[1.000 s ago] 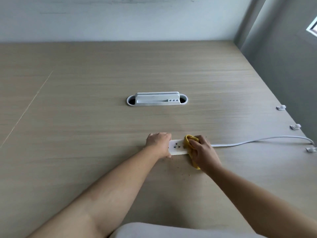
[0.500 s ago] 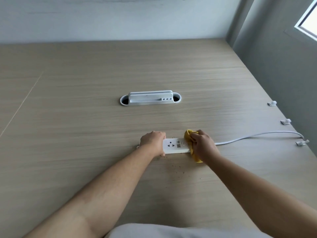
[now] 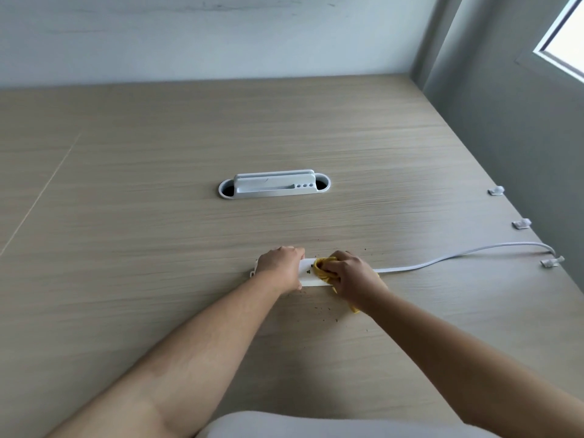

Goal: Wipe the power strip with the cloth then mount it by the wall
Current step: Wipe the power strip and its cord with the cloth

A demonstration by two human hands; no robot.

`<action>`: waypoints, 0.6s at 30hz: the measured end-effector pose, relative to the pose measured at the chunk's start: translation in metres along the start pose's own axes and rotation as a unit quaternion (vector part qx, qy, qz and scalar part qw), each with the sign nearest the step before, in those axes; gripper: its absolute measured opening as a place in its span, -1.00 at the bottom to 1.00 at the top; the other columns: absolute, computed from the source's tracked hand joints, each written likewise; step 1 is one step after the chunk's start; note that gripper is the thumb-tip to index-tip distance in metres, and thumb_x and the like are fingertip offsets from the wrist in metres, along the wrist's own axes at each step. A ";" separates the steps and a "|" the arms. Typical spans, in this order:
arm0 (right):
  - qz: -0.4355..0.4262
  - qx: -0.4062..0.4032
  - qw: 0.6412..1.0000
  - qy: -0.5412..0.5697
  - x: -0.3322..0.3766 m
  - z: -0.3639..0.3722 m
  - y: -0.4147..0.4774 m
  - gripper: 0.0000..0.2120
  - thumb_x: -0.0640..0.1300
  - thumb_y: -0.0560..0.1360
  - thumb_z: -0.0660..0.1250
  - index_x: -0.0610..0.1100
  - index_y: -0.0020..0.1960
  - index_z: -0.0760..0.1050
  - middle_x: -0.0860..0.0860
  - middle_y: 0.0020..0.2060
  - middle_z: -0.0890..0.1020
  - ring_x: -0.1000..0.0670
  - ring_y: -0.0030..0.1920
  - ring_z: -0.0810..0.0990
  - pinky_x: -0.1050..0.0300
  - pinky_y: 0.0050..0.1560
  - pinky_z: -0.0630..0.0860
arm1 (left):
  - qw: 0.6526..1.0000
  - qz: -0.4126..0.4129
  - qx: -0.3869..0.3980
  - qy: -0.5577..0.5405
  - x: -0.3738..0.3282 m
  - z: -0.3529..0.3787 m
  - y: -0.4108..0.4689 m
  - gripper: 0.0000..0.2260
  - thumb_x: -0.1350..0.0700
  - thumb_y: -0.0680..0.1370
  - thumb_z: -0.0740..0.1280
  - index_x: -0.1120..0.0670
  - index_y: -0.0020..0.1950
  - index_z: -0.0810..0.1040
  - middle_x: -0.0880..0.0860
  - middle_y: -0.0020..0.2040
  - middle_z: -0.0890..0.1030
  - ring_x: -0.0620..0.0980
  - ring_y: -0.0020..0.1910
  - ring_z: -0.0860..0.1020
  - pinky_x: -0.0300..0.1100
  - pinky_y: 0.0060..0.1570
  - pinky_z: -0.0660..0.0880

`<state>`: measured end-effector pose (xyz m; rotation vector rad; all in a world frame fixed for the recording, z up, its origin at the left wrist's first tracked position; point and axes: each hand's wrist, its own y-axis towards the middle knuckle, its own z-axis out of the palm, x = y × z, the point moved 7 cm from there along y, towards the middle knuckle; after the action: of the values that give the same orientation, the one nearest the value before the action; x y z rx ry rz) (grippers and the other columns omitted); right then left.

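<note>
A white power strip (image 3: 308,273) lies flat on the wooden desk (image 3: 158,216), mostly covered by both hands. My left hand (image 3: 279,267) presses down on its left end and holds it still. My right hand (image 3: 350,275) is closed on a crumpled yellow cloth (image 3: 324,268) and presses it onto the strip's middle, close to the left hand. A tail of the cloth sticks out below the right wrist. The strip's white cable (image 3: 458,256) runs right toward the grey wall (image 3: 521,137).
Three small white cable clips (image 3: 495,191) (image 3: 521,223) (image 3: 551,262) sit along the desk's right edge by the wall; the cable passes through the nearest one. A white cable grommet with a holder (image 3: 274,186) is set in the desk's middle. Dark crumbs (image 3: 328,311) lie below the strip.
My right hand has slid the cloth leftward along the strip, from its right part toward the left hand, covering the sockets. The left hand has stayed on the strip's left end.
</note>
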<state>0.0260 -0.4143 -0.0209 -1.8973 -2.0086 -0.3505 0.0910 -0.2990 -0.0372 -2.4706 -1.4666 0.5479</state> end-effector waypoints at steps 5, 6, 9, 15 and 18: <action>0.039 -0.065 0.997 0.027 -0.024 -0.012 -0.019 -0.79 -0.21 0.43 0.35 -0.13 0.04 0.62 -0.11 0.00 0.59 -0.14 0.02 0.53 0.04 0.00 0.50 | 1.000 0.008 -0.002 0.010 0.000 0.001 0.002 -0.54 0.00 0.31 0.54 0.02 0.11 0.43 0.02 0.09 0.56 0.08 0.04 0.53 -0.13 -0.13 0.40; 0.061 -0.074 0.995 0.028 -0.027 -0.013 -0.011 -0.81 -0.21 0.43 0.35 -0.15 0.03 0.62 -0.12 -0.01 0.59 -0.15 0.00 0.53 0.05 -0.02 0.48 | 1.000 0.009 -0.005 0.010 0.000 0.001 0.002 -0.54 0.00 0.31 0.54 0.03 0.11 0.43 0.02 0.08 0.56 0.08 0.03 0.53 -0.13 -0.13 0.40; 0.074 -0.062 0.995 0.011 -0.017 -0.010 0.004 -0.83 -0.21 0.46 0.33 -0.18 0.01 0.62 -0.14 -0.03 0.56 -0.15 0.01 0.49 0.06 -0.06 0.45 | 1.000 0.012 -0.013 0.013 0.000 0.001 0.002 -0.53 0.00 0.32 0.53 0.03 0.13 0.43 0.02 0.08 0.56 0.08 0.02 0.54 -0.13 -0.14 0.40; 0.051 -0.089 0.994 0.030 -0.024 -0.014 -0.024 -0.81 -0.29 0.39 0.35 -0.17 -0.03 0.64 -0.14 -0.07 0.59 -0.16 -0.05 0.52 0.02 -0.09 0.50 | 0.999 0.016 -0.029 0.025 0.000 0.003 0.002 -0.60 0.02 0.34 0.50 0.03 0.08 0.43 0.03 0.05 0.55 0.10 0.01 0.54 -0.14 -0.18 0.37; 0.096 -0.096 0.990 0.029 -0.027 -0.016 -0.006 -0.85 -0.25 0.44 0.32 -0.20 -0.05 0.64 -0.17 -0.10 0.56 -0.18 -0.07 0.51 0.08 -0.15 0.43 | 0.999 0.014 -0.033 0.026 -0.001 0.003 0.001 -0.61 0.05 0.35 0.49 0.04 0.10 0.43 0.04 0.05 0.55 0.10 0.02 0.54 -0.13 -0.18 0.38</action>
<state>0.0226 -0.4462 -0.0172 -2.1501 -1.7914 -0.5561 0.0903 -0.3002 -0.0402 -2.5390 -1.4550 0.4432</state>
